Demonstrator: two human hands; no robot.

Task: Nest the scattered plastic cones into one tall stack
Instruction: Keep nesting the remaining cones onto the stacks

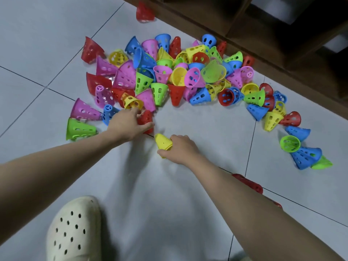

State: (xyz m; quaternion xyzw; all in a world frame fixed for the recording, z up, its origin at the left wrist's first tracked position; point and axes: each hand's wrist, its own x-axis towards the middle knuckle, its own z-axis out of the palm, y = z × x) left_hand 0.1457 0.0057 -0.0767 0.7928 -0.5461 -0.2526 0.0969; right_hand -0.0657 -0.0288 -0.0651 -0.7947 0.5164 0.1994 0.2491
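Several perforated plastic cones in red, pink, blue, green and yellow lie scattered in a heap (pixel 180 72) across the tiled floor. My left hand (pixel 128 125) grips a red cone (pixel 146 118) at the heap's near edge, thumb on one side and fingers over the top. My right hand (pixel 180 148) holds a yellow cone (pixel 162 143) standing on the floor, narrow end pointing away from me; it looks like a short nested stack. A trail of cones (pixel 293 132) curves off to the right.
A dark wooden shelf unit (pixel 282 44) runs along the back right. One red cone (pixel 145 12) lies apart near its base, another red cone (pixel 248 183) lies under my right forearm. A cream perforated clog (pixel 73 230) is at the bottom left. White floor tiles (pixel 207 125) lie between my hands.
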